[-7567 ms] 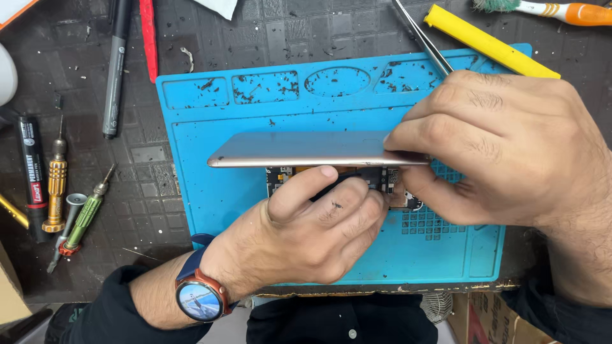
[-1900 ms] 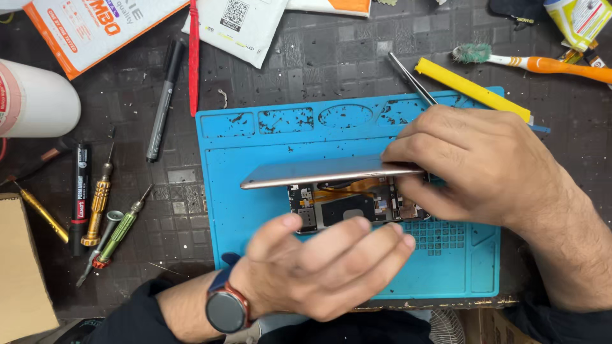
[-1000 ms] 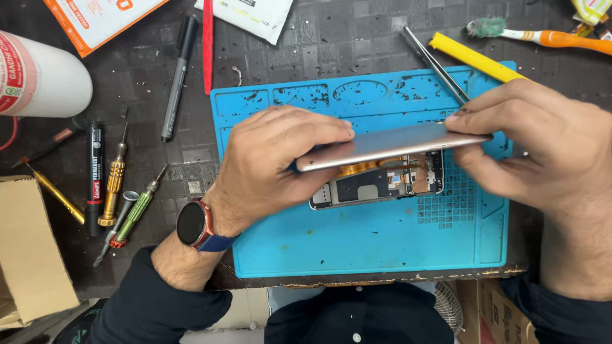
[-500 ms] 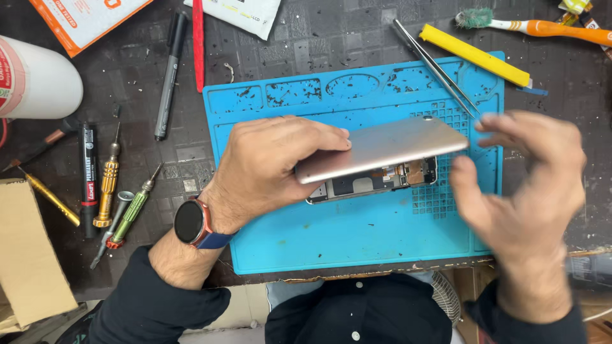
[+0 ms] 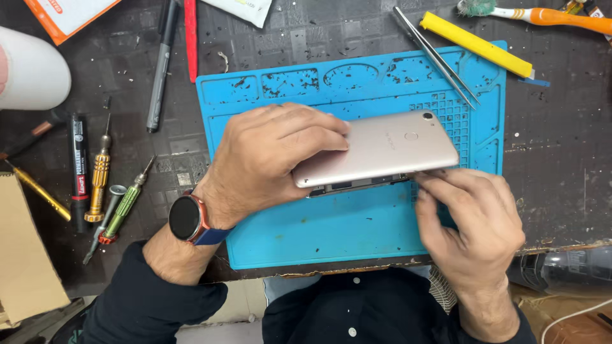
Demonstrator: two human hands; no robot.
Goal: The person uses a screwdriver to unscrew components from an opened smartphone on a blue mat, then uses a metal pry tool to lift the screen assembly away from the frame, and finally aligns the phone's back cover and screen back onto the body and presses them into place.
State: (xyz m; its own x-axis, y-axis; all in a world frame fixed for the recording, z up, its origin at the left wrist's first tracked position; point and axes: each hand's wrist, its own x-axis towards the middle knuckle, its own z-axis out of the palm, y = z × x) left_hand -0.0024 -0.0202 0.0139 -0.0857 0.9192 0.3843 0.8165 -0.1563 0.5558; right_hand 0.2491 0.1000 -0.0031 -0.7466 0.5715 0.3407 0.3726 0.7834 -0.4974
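1. The left hand (image 5: 268, 159) clamps 1 gold phone (image 5: 379, 156) from 9 o'clock, steadying it just above the blue mat (image 5: 331, 226).
2. The right hand (image 5: 472, 223), fingers together, presses the phone's lower edge from 5 o'clock.
3. At 9 o'clock lie 2 screwdrivers (image 5: 97, 185); at 1 o'clock, 1 pair of tweezers (image 5: 437, 57).
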